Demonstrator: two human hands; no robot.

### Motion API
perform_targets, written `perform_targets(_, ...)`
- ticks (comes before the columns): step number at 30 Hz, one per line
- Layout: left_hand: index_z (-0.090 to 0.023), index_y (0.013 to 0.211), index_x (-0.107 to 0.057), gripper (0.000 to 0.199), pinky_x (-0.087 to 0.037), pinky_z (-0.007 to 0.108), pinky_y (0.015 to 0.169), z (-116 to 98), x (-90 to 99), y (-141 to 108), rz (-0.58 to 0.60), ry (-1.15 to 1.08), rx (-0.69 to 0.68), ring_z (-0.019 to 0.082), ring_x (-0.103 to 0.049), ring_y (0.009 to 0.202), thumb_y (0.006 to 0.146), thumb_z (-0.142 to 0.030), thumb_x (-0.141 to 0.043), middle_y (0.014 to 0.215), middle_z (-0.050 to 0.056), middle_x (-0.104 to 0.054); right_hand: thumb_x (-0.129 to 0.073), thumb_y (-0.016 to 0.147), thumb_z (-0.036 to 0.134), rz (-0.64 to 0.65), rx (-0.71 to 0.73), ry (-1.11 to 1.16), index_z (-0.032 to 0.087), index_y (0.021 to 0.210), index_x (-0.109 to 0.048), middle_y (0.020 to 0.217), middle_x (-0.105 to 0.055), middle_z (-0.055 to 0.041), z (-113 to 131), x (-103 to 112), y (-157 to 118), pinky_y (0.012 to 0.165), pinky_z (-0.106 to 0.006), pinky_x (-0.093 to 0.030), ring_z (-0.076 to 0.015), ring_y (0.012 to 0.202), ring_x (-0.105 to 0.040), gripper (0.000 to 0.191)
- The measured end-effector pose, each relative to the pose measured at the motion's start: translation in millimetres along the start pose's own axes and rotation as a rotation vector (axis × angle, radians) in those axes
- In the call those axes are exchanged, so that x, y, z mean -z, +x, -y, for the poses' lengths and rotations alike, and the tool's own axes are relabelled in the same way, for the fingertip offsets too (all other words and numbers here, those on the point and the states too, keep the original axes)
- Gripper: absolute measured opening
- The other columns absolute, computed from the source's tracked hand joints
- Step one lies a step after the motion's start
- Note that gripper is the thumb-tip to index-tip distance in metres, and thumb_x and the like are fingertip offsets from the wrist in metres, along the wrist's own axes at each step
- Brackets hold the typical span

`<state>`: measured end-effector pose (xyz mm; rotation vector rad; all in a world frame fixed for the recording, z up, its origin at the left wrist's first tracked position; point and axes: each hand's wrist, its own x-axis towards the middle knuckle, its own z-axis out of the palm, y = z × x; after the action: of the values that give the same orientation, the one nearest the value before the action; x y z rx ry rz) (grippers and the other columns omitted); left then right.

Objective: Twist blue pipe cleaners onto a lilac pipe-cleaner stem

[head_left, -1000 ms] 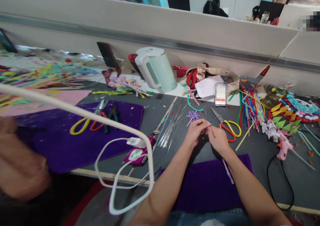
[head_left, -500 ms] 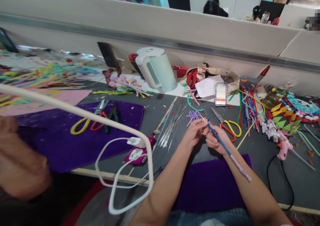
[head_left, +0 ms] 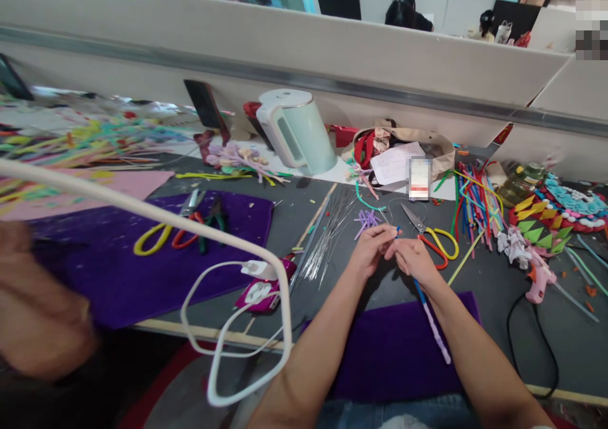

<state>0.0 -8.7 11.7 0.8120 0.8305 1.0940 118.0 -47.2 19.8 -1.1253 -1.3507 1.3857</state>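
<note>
Both hands meet over the grey table. My left hand (head_left: 373, 249) is closed, its fingertips pinched near the blue top end of a pipe cleaner stem. My right hand (head_left: 415, 259) closes round the same blue and pale lilac pipe cleaner stem (head_left: 433, 318), whose lilac end hangs down beside my right forearm. The fingers hide the stem's middle. Just beyond my left hand lie short purple pipe cleaner pieces (head_left: 365, 222). Scissors (head_left: 436, 237) with yellow and red handles lie right of my hands. Several thin metal wires (head_left: 327, 242) lie to the left.
A purple cloth (head_left: 389, 353) lies under my forearms. Farther back stand a kettle (head_left: 311, 131) and a fabric bag (head_left: 441, 147). To the right are colourful pipe cleaners (head_left: 479, 207) and a pink glue gun (head_left: 539, 283). A white lamp arm (head_left: 190, 223) crosses the left; another person's arm (head_left: 42, 308) shows there.
The stem has swung from a slant across my right forearm to a steeper hang inside it. My right hand has turned over, knuckles up, and its fingers now cover the stem's middle.
</note>
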Motion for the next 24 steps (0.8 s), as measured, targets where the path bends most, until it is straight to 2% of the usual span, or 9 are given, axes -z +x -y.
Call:
perform_targets(2,-0.013,0.064,-0.067,0.017,-0.024,0.018,0.039,1,-1.0,0,-0.020,0.055,-0.026,0.003,-0.036,0.040,0.059,-0.027,-0.075,0.052,-0.002,-0.053,-0.039,0.086,0.033,-0.111,0.062,-0.415,0.016,0.066,-0.061,0.048,-0.053,0.0004,-3,1,-1,0.049,-0.021,-0.032,-0.0094,0.044,-0.047,0.035)
perform_targets(4,-0.013,0.061,-0.066,0.016,-0.022,0.019,0.039,2,-2.1,1,-0.037,0.120,-0.049,0.003,-0.035,0.040,0.059,-0.028,-0.074,0.055,-0.001,-0.055,-0.041,0.086,0.031,-0.202,0.064,-0.770,0.016,0.073,-0.063,0.060,-0.061,-0.0049,-7,2,-2,0.057,-0.023,-0.035,-0.0133,0.057,-0.055,0.029)
perform_targets(7,-0.013,0.055,-0.062,0.019,-0.021,0.020,0.039,2,-2.7,1,-0.059,0.201,-0.090,0.003,-0.035,0.041,0.059,-0.028,-0.073,0.061,0.000,-0.059,-0.045,0.085,0.031,-0.267,0.021,-0.942,0.016,0.081,-0.064,0.062,-0.061,-0.0078,-9,1,-2,0.059,-0.023,-0.034,-0.0154,0.061,-0.057,0.025)
perform_targets(9,-0.013,0.055,-0.062,0.018,-0.021,0.020,0.039,1,-1.7,1,-0.055,0.186,-0.075,0.004,-0.034,0.040,0.060,-0.028,-0.073,0.056,-0.001,-0.056,-0.044,0.086,0.034,-0.225,0.029,-0.768,0.016,0.077,-0.063,0.057,-0.058,-0.0050,-8,0,-2,0.056,-0.022,-0.034,-0.0130,0.055,-0.054,0.028)
perform_targets(11,-0.013,0.061,-0.064,0.016,-0.021,0.020,0.039,0,-0.2,1,-0.029,0.101,-0.025,0.004,-0.034,0.039,0.060,-0.027,-0.072,0.051,-0.002,-0.052,-0.039,0.088,0.039,-0.114,0.000,-0.395,0.016,0.072,-0.062,0.045,-0.049,0.0010,-5,0,0,0.048,-0.020,-0.031,-0.0091,0.042,-0.044,0.037)
perform_targets(14,-0.013,0.067,-0.066,0.017,-0.024,0.019,0.040,-3,1.0,1,0.027,-0.034,0.026,0.004,-0.038,0.040,0.060,-0.026,-0.073,0.049,-0.002,-0.051,-0.032,0.088,0.049,0.088,-0.129,0.247,0.016,0.074,-0.061,0.033,-0.030,0.0091,0,1,1,0.036,-0.019,-0.019,-0.0060,0.029,-0.021,0.046)
perform_targets(17,-0.012,0.068,-0.065,0.020,-0.024,0.018,0.041,-5,0.3,-1,0.059,-0.079,0.055,0.004,-0.037,0.040,0.059,-0.027,-0.075,0.046,-0.003,-0.048,-0.037,0.088,0.047,0.239,-0.221,0.633,0.015,0.079,-0.060,0.033,-0.025,0.0112,2,4,1,0.033,-0.019,-0.012,-0.0055,0.028,-0.014,0.040)
perform_targets(20,-0.012,0.069,-0.067,0.022,-0.026,0.018,0.042,-5,-1.1,-1,0.026,-0.075,0.058,0.003,-0.039,0.043,0.056,-0.027,-0.077,0.052,-0.002,-0.053,-0.041,0.088,0.038,0.291,-0.253,0.754,0.015,0.079,-0.060,0.033,-0.024,0.0116,1,5,0,0.032,-0.019,-0.011,-0.0055,0.028,-0.013,0.031)
perform_targets(24,-0.013,0.070,-0.067,0.023,-0.025,0.018,0.043,-2,-1.5,0,0.002,-0.003,0.053,0.004,-0.038,0.042,0.057,-0.029,-0.076,0.048,-0.003,-0.050,-0.048,0.083,0.035,0.145,-0.177,0.632,0.014,0.076,-0.061,0.030,-0.024,0.0121,-1,3,2,0.032,-0.019,-0.010,-0.0044,0.027,-0.013,0.026)
